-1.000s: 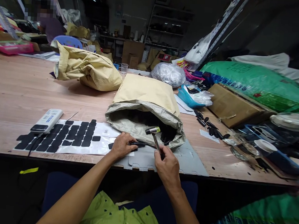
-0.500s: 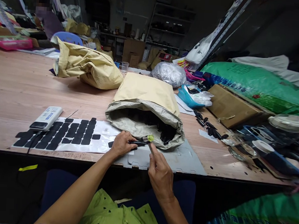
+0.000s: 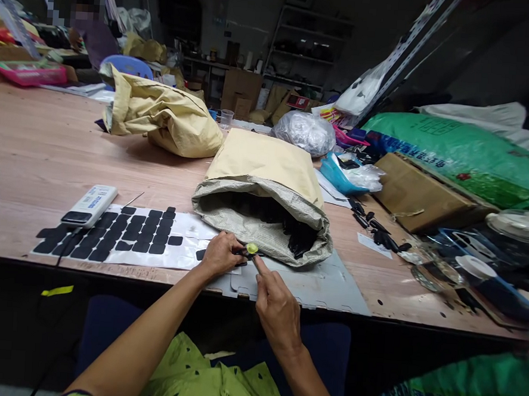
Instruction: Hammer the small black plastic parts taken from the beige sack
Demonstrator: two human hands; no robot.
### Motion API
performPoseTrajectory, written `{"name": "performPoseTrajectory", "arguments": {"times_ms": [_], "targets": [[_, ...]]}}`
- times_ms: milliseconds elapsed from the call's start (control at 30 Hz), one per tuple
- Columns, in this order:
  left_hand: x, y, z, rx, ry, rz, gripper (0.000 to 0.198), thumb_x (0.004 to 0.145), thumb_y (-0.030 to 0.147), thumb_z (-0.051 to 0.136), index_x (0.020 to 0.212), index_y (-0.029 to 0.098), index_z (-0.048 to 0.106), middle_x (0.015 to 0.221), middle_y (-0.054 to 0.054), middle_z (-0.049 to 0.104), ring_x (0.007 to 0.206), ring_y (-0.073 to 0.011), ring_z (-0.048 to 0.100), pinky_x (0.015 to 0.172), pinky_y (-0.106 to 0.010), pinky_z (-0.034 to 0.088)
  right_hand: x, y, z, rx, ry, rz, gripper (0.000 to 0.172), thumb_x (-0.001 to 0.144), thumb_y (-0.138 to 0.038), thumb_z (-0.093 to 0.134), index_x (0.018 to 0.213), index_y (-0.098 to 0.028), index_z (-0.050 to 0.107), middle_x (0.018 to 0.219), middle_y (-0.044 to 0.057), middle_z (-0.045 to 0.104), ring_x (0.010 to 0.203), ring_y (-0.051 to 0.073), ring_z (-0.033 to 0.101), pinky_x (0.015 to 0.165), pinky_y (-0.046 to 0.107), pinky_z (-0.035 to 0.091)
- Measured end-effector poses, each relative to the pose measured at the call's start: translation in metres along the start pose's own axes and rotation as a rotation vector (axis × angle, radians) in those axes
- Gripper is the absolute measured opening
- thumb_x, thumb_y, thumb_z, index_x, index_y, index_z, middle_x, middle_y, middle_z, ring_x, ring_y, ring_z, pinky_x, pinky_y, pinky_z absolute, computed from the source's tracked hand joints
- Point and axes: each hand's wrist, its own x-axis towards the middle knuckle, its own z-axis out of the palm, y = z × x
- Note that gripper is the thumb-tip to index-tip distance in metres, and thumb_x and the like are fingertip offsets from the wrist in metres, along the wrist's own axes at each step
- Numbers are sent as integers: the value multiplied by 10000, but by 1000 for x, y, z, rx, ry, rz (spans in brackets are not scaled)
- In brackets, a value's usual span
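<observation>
My left hand [image 3: 219, 256] pinches a small black piece [image 3: 242, 254] low over the grey board [image 3: 313, 287] at the table's front edge. My right hand [image 3: 278, 306] grips a small hammer [image 3: 252, 248] by its thin handle. Its round yellow-green face is right beside the black piece; whether they touch I cannot tell. Just behind both hands lies a beige sack [image 3: 266, 162], its rolled mouth facing me, with black pieces [image 3: 301, 239] inside. Left of my left hand is a white sheet [image 3: 191, 226] bearing rows of black rounded pads [image 3: 148, 236].
A white electronic device [image 3: 89, 205] with a cable rests on the sheet's left end. Another beige sack [image 3: 179, 121] stands behind. At right are loose black parts [image 3: 379, 235], a cardboard box [image 3: 426, 193] and a jar [image 3: 520, 228]. A person [image 3: 95, 38] is at far left.
The hammer head has shifted left and slightly down, closer to the left fingers, and its yellow-green face now turns more toward me. The whole view has swung a little to the left.
</observation>
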Motion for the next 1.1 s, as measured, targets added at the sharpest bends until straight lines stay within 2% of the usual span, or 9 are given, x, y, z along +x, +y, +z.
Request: {"name": "performPoseTrajectory", "arguments": {"times_ms": [167, 300, 500, 733, 833, 900, 967, 1033, 1100], "targets": [[1, 2, -2, -25, -1, -32, 172, 703, 282, 793, 873, 257, 793, 820, -9, 659, 879, -197, 526, 767, -300, 424, 6, 1, -9, 90, 60, 37, 436, 988, -281, 367, 1383, -283, 552, 1052, 55, 693, 880, 157, 654, 759, 228, 485], [0, 4, -4, -30, -5, -44, 217, 695, 289, 792, 907, 239, 791, 818, -15, 667, 881, -205, 538, 761, -303, 429, 20, 11, -11, 36, 136, 71, 422, 984, -282, 386, 1361, -274, 574, 1094, 52, 687, 928, 164, 644, 740, 228, 459], [-5, 6, -5, 9, 12, 1, 228, 703, 259, 753, 928, 234, 780, 810, -13, 651, 846, -199, 526, 735, -302, 422, 42, 40, 8, -144, 194, 143, 372, 928, -213, 440, 1215, -239, 675, 936, 36, 636, 756, 131, 561, 605, 231, 354], [-6, 7, -7, 25, 33, 37, 186, 738, 290, 745, 905, 212, 763, 802, -28, 637, 854, -207, 533, 759, -316, 430, 39, 45, 28, -321, 225, 54, 392, 942, -155, 406, 1226, -238, 663, 883, 62, 598, 785, 176, 484, 645, 283, 337], [-38, 13, -7, -84, 8, 164, 179, 830, 300, 669, 968, 203, 729, 899, -53, 655, 861, -195, 567, 771, -310, 453, 38, 45, 30, -329, 216, 52, 394, 921, -141, 434, 1233, -240, 652, 892, 68, 589, 796, 184, 472, 651, 290, 343], [-73, 14, -2, -187, -86, 266, 237, 899, 334, 591, 1078, 219, 695, 954, -68, 673, 857, -186, 599, 776, -300, 470, 38, 45, 31, -335, 213, 56, 400, 914, -135, 445, 1242, -245, 645, 899, 68, 588, 807, 188, 472, 655, 292, 346], [-109, 8, 7, -200, -227, 334, 278, 921, 363, 555, 1141, 243, 675, 916, -67, 692, 826, -189, 622, 780, -303, 478, 39, 45, 31, -346, 214, 56, 400, 916, -135, 446, 1247, -246, 641, 905, 67, 591, 812, 190, 473, 660, 295, 346], [-137, -5, 20, -159, -331, 287, 287, 926, 383, 533, 1149, 270, 676, 921, -62, 710, 854, -204, 649, 824, -314, 485, 39, 45, 31, -357, 218, 55, 400, 920, -134, 443, 1250, -246, 639, 908, 66, 595, 813, 190, 475, 664, 297, 349], [-151, -23, 35, -113, -378, 105, 292, 918, 389, 522, 1133, 275, 685, 956, -57, 725, 896, -218, 669, 851, -314, 493, 39, 45, 31, -364, 226, 51, 398, 924, -133, 437, 1248, -244, 641, 900, 65, 597, 807, 189, 477, 663, 298, 350]]}}
